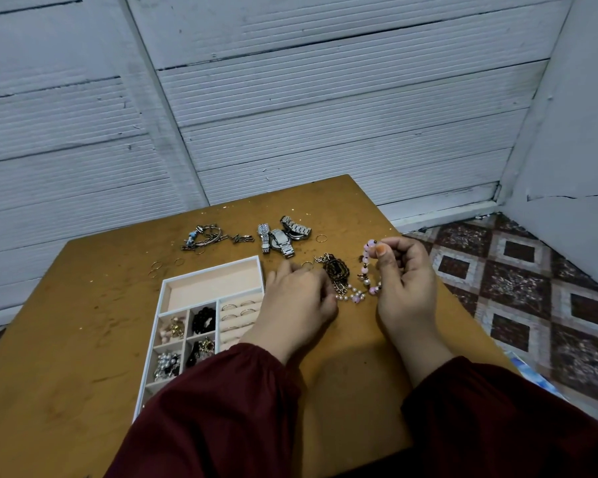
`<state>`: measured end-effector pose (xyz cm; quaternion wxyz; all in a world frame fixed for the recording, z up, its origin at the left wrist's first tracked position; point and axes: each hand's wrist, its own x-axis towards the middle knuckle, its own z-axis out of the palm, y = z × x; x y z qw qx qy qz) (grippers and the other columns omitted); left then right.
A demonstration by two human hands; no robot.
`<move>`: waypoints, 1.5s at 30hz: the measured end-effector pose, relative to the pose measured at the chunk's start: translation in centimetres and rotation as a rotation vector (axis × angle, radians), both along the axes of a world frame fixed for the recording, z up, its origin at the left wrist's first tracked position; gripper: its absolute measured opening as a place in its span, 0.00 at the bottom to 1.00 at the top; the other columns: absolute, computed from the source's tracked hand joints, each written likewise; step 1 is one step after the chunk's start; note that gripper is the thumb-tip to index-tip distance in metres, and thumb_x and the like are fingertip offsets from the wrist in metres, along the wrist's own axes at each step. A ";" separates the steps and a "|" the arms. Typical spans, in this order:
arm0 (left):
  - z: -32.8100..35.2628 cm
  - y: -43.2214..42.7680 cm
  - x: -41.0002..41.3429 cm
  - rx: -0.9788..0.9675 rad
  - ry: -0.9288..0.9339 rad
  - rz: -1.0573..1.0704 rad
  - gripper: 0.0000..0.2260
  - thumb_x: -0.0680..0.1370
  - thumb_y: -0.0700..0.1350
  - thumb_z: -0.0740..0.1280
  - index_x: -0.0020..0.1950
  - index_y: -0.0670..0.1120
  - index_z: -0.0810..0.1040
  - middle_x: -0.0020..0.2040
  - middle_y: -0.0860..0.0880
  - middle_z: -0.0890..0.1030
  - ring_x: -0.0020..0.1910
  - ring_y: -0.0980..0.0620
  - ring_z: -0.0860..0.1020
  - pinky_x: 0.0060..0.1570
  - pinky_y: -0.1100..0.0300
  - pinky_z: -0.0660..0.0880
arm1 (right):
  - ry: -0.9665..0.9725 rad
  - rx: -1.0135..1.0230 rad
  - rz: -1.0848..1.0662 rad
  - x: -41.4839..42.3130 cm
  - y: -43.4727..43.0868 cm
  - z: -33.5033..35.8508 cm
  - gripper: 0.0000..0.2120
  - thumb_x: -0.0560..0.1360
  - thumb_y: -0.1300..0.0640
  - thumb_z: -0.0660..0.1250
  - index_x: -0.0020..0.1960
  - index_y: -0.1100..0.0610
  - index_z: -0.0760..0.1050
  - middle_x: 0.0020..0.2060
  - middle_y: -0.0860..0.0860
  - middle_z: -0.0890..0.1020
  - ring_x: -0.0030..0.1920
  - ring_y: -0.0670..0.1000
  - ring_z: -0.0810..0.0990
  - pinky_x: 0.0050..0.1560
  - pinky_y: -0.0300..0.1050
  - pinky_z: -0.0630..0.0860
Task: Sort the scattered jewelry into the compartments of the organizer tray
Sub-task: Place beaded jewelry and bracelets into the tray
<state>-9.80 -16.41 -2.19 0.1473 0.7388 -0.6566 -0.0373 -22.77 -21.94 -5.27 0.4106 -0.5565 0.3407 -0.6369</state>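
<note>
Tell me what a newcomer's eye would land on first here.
The two hands at centre draw the eye first: the right hand pinches a pink beaded strand, whose pearl end runs to the left hand. Left of them lies the white organizer tray, with several compartments already filled. Silver watches lie loose beyond the hands.

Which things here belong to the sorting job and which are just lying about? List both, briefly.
Job: tray; bead bracelet, pinched by the right hand; watches; loose rings; brown chain; bangles and clips.
Not the job: table; floor tiles; wall panels.
</note>
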 end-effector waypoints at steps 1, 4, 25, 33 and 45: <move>0.1 0.0 0.1 -0.022 0.080 0.010 0.06 0.78 0.50 0.62 0.50 0.52 0.77 0.49 0.53 0.79 0.57 0.50 0.67 0.56 0.53 0.66 | 0.001 0.006 -0.003 0.0 -0.1 -0.1 0.05 0.79 0.59 0.62 0.48 0.50 0.73 0.42 0.48 0.81 0.40 0.44 0.78 0.40 0.33 0.75; 0.2 0.0 0.5 -0.091 0.332 0.017 0.01 0.78 0.49 0.65 0.46 0.54 0.76 0.44 0.56 0.79 0.51 0.50 0.74 0.53 0.49 0.73 | 0.030 0.030 -0.006 0.0 -0.2 -0.4 0.04 0.79 0.57 0.63 0.48 0.49 0.73 0.44 0.49 0.81 0.43 0.46 0.80 0.42 0.36 0.77; 5.1 1.3 0.4 -0.356 0.963 -0.001 0.05 0.75 0.35 0.69 0.46 0.44 0.81 0.38 0.46 0.80 0.38 0.53 0.76 0.42 0.60 0.77 | 0.126 0.116 -0.027 -0.1 -0.3 -0.7 0.01 0.77 0.56 0.65 0.49 0.52 0.75 0.43 0.50 0.81 0.42 0.44 0.79 0.40 0.31 0.74; 7.3 3.2 0.8 -0.476 1.060 -0.002 0.05 0.75 0.35 0.69 0.46 0.43 0.80 0.36 0.50 0.80 0.34 0.60 0.76 0.39 0.66 0.76 | 0.202 0.129 -0.007 0.1 -0.1 -0.9 0.03 0.76 0.56 0.67 0.49 0.53 0.77 0.42 0.48 0.81 0.44 0.48 0.80 0.44 0.42 0.77; 8.4 5.6 2.0 -0.527 1.097 0.046 0.05 0.74 0.35 0.70 0.45 0.46 0.81 0.39 0.46 0.80 0.38 0.53 0.75 0.40 0.64 0.75 | 0.113 0.166 0.107 1.2 1.8 2.0 0.07 0.73 0.58 0.71 0.49 0.49 0.76 0.40 0.48 0.79 0.41 0.49 0.79 0.35 0.48 0.78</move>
